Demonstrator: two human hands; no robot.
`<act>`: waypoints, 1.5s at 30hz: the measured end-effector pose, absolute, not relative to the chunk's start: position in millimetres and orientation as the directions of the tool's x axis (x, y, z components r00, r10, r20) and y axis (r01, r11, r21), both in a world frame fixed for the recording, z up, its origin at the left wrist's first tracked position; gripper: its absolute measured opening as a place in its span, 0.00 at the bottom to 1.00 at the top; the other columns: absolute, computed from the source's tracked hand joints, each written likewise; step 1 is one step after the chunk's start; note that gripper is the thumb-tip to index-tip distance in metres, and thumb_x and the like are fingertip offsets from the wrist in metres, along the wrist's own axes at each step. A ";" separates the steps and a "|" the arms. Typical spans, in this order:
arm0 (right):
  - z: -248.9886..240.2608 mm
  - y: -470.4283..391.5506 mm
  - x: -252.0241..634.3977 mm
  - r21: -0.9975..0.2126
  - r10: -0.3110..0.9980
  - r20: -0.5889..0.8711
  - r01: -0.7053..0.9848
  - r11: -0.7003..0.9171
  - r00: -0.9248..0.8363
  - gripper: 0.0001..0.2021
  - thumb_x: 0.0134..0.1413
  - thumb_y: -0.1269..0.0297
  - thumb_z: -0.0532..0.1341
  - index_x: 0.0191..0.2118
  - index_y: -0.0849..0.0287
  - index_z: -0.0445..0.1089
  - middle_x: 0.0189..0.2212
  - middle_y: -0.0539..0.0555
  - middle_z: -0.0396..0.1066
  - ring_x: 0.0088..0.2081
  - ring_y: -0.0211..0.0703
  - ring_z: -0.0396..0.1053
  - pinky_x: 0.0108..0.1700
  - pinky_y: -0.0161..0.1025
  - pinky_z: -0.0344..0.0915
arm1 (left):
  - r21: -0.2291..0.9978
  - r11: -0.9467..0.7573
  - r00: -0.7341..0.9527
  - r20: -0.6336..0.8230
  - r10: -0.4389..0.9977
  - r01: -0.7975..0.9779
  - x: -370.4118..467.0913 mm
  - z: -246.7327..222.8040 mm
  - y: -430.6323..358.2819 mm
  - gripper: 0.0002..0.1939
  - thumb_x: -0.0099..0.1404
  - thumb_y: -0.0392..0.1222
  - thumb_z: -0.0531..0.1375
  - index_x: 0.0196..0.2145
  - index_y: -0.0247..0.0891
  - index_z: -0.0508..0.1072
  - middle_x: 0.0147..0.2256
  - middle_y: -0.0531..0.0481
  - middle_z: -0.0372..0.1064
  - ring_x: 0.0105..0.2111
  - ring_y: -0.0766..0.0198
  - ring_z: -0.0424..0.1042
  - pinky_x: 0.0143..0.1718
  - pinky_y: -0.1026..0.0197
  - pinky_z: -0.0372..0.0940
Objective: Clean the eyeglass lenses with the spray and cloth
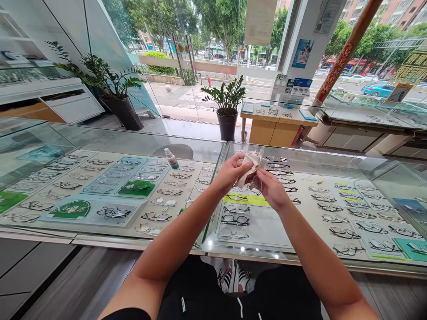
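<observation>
Above the glass counter, my left hand (232,171) is closed on a cream-coloured cleaning cloth (251,161), thumb pressed on top of it. My right hand (271,189) pinches a pair of eyeglasses (256,183) at the cloth's right side; the cloth and fingers cover most of them. Both hands are close together. A small spray bottle (171,159) with a white top stands upright on the counter, to the left of my hands.
Under the glass of the counter (213,153) lie rows of spectacle frames (235,219). Beyond it stand a potted plant (227,120), another potted plant (123,109) and a wooden display table (276,129). Large windows face the street.
</observation>
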State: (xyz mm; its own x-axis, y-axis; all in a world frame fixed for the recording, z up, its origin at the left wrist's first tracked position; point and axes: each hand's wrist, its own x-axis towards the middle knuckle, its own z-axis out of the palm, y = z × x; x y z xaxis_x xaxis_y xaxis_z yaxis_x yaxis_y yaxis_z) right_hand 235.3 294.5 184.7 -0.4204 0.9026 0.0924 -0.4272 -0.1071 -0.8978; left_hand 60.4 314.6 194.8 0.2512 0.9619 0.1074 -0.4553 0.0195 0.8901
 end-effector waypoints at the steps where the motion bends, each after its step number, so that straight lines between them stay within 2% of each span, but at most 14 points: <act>1: 184.3 294.4 235.7 -0.899 0.902 0.089 -0.424 -0.109 -0.422 0.15 0.56 0.49 0.75 0.43 0.54 0.83 0.39 0.54 0.82 0.38 0.44 0.76 0.37 0.41 0.72 | 0.898 0.028 0.282 0.108 0.953 -0.439 60.5 194.0 314.7 0.28 0.57 0.54 0.79 0.47 0.37 0.74 0.33 0.49 0.78 0.28 0.63 0.76 0.29 0.62 0.69; 6: 179.9 296.6 237.0 -0.908 0.910 0.065 -0.403 -0.116 -0.409 0.14 0.55 0.51 0.75 0.42 0.54 0.83 0.39 0.55 0.82 0.39 0.46 0.75 0.38 0.42 0.73 | 0.902 0.034 0.402 0.157 0.902 -0.429 62.0 194.7 311.2 0.22 0.63 0.56 0.75 0.38 0.38 0.73 0.24 0.56 0.67 0.21 0.68 0.66 0.23 0.62 0.67; 9: 176.6 298.9 236.4 -0.916 0.915 0.057 -0.387 -0.111 -0.399 0.14 0.54 0.50 0.76 0.40 0.53 0.83 0.37 0.54 0.82 0.40 0.47 0.76 0.39 0.43 0.73 | 0.902 0.020 0.423 0.182 0.888 -0.431 63.0 197.1 309.0 0.23 0.63 0.57 0.74 0.35 0.39 0.70 0.22 0.57 0.64 0.20 0.68 0.65 0.23 0.62 0.66; 15: 178.3 297.9 234.7 -0.929 0.885 0.103 -0.362 -0.079 -0.455 0.18 0.53 0.44 0.75 0.37 0.54 0.83 0.35 0.54 0.82 0.38 0.48 0.77 0.40 0.44 0.72 | 0.921 -0.072 0.332 0.210 0.920 -0.383 63.2 196.6 308.4 0.22 0.60 0.57 0.76 0.38 0.37 0.76 0.20 0.56 0.67 0.16 0.70 0.62 0.18 0.65 0.59; 19: 181.5 295.3 233.7 -0.942 0.864 0.141 -0.335 -0.034 -0.484 0.18 0.57 0.42 0.73 0.38 0.52 0.82 0.34 0.53 0.81 0.39 0.51 0.79 0.44 0.47 0.73 | 0.940 -0.090 0.295 0.193 0.936 -0.330 63.2 196.1 307.9 0.23 0.62 0.61 0.74 0.33 0.39 0.75 0.18 0.56 0.66 0.14 0.70 0.61 0.16 0.65 0.54; 24: 186.4 294.7 236.6 -0.951 0.865 0.164 -0.310 0.010 -0.475 0.18 0.59 0.42 0.71 0.34 0.53 0.83 0.33 0.54 0.82 0.38 0.49 0.78 0.47 0.47 0.73 | 0.926 -0.063 0.393 0.218 0.893 -0.372 59.7 199.4 310.3 0.26 0.67 0.64 0.69 0.30 0.38 0.72 0.21 0.52 0.70 0.18 0.66 0.68 0.21 0.62 0.64; 29: 191.7 294.5 240.1 -0.947 0.891 0.109 -0.318 -0.042 -0.442 0.18 0.58 0.44 0.72 0.36 0.55 0.83 0.34 0.56 0.82 0.33 0.48 0.79 0.35 0.43 0.68 | 0.905 -0.004 0.451 0.215 0.866 -0.426 51.7 201.3 311.7 0.21 0.66 0.58 0.72 0.39 0.38 0.73 0.25 0.52 0.72 0.20 0.64 0.71 0.24 0.60 0.67; 33: 188.2 297.1 240.1 -0.945 0.893 0.091 -0.320 -0.063 -0.442 0.18 0.57 0.44 0.72 0.35 0.56 0.82 0.35 0.56 0.83 0.33 0.48 0.80 0.34 0.41 0.68 | 0.915 -0.005 0.447 0.202 0.872 -0.403 52.2 201.2 310.0 0.22 0.63 0.53 0.75 0.45 0.38 0.74 0.24 0.54 0.70 0.19 0.68 0.67 0.22 0.63 0.63; 38: 179.6 299.0 237.0 -0.951 0.877 0.076 -0.299 -0.079 -0.474 0.20 0.56 0.43 0.73 0.34 0.57 0.82 0.33 0.56 0.83 0.33 0.48 0.81 0.39 0.43 0.73 | 0.934 -0.064 0.459 0.231 0.858 -0.351 58.0 200.7 307.4 0.20 0.65 0.55 0.74 0.40 0.40 0.72 0.21 0.56 0.68 0.15 0.66 0.65 0.19 0.62 0.60; 45: 184.5 294.4 235.3 -0.959 0.856 0.139 -0.284 -0.010 -0.498 0.21 0.56 0.40 0.73 0.33 0.55 0.83 0.29 0.54 0.81 0.32 0.48 0.79 0.46 0.48 0.76 | 0.940 -0.129 0.421 0.260 0.869 -0.315 58.0 199.7 307.5 0.24 0.73 0.63 0.63 0.32 0.40 0.69 0.18 0.52 0.70 0.14 0.63 0.67 0.17 0.60 0.62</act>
